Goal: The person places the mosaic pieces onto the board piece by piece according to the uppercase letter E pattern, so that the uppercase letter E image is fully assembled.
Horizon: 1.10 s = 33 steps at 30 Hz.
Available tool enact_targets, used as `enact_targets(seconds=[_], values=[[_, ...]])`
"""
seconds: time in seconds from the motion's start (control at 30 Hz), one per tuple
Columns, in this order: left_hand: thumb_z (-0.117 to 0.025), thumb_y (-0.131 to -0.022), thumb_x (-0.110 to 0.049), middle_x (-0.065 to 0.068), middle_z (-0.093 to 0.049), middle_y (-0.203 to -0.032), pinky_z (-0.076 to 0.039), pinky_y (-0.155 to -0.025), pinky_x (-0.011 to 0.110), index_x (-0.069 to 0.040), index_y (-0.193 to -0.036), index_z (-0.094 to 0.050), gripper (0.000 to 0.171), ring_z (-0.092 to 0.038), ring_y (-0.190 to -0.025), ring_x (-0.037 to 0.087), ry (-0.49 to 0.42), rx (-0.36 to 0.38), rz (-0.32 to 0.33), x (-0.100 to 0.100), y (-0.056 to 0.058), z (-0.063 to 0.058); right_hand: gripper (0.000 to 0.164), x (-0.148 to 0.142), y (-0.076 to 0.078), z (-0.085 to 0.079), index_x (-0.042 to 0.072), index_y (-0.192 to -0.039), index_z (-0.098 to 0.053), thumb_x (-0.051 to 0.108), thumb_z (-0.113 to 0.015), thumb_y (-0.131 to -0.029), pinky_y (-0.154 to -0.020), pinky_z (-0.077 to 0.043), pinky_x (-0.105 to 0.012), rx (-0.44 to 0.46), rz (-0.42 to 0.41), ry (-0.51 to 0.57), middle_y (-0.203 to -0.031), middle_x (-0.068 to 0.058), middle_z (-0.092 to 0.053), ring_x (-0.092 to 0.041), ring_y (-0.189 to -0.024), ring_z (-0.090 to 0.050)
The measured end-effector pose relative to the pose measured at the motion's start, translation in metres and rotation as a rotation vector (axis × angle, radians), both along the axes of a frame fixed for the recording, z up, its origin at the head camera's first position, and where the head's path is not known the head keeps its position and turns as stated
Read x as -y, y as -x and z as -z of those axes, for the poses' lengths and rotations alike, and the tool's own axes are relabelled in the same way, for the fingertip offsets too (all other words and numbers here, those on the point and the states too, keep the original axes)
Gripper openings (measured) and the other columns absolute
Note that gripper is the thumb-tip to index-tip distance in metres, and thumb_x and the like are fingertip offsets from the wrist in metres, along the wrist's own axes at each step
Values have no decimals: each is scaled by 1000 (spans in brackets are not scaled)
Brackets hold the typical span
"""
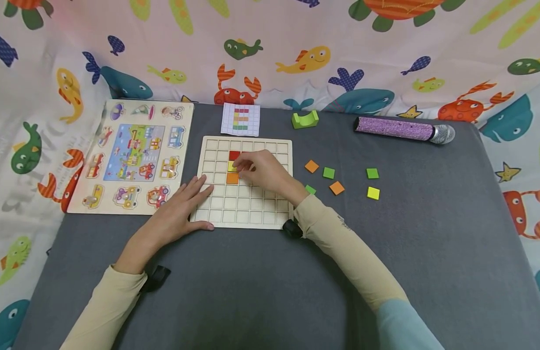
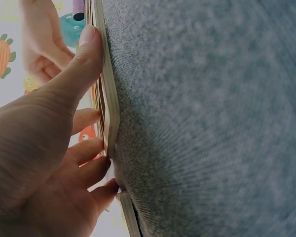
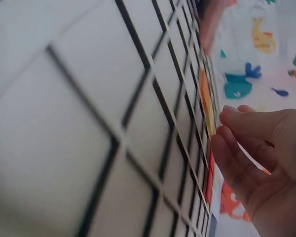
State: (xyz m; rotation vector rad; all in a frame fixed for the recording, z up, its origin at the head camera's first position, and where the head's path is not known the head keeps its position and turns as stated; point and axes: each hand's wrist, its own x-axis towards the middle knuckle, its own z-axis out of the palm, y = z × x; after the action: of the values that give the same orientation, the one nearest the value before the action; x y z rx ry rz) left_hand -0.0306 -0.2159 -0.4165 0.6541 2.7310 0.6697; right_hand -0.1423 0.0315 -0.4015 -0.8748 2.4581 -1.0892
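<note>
A pale wooden grid board lies on the table. In one of its columns sit a red tile, a yellow tile and an orange tile. My right hand is over the board, bent fingertips and thumb right at the yellow tile and partly covering it. No tile shows between those fingertips in the right wrist view. With fingers spread, my left hand rests against the board's lower left corner. In the left wrist view, its thumb lies along the board's edge.
Loose orange, green and yellow tiles lie right of the board. Behind it are a pattern card and a green curved block. A picture puzzle lies left, a purple microphone back right.
</note>
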Motion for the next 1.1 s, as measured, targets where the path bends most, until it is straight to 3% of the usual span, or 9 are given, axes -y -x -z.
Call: enact_targets(seconds=[0.27,0.43,0.53,0.7,1.1], values=[[-80,-79,-42,17,-17,-162,-14,-120,52,-5,-152,-33,95,-11,-149,35,7,-3,4,1,-3,1,21,-55,3,-6,1,-110,-71,4,-70,-90,-81,-56,-32,-30,146,34,-101,-10,-71,-20,-90,-63],[-80,-79,-42,17,-17,-162,-14,-120,52,-5,-152,-33,95,-12,-149,36,2,-11,6,2,-4,2,25,-96,6,-9,2,-112,-71,5,-73,-87,-83,-53,-39,-75,322,-55,-107,-13,-71,-26,-96,-65],[-79,-79,-43,16,-17,-162,-14,-120,53,-5,-153,-33,95,-12,-149,36,2,-16,10,1,-2,2,28,-117,6,-10,2,-114,-70,5,-75,-86,-87,-51,-43,-49,390,-94,-111,-15,-70,-29,-102,-63],[-80,-79,-42,17,-16,-162,-14,-120,53,-4,-152,-33,95,-12,-149,36,4,-12,7,1,-1,1,32,-134,6,-7,1,-117,-69,8,-76,-86,-93,-50,-45,-13,372,-143,-113,-16,-69,-30,-104,-62],[-80,-79,-42,16,-16,-162,-13,-120,52,-5,-153,-33,95,-11,-149,35,1,-7,4,1,-2,2,33,-132,3,-3,-2,-117,-69,-1,-74,-85,-83,-52,-41,-27,311,-176,-104,-19,-65,-30,-93,-61]])
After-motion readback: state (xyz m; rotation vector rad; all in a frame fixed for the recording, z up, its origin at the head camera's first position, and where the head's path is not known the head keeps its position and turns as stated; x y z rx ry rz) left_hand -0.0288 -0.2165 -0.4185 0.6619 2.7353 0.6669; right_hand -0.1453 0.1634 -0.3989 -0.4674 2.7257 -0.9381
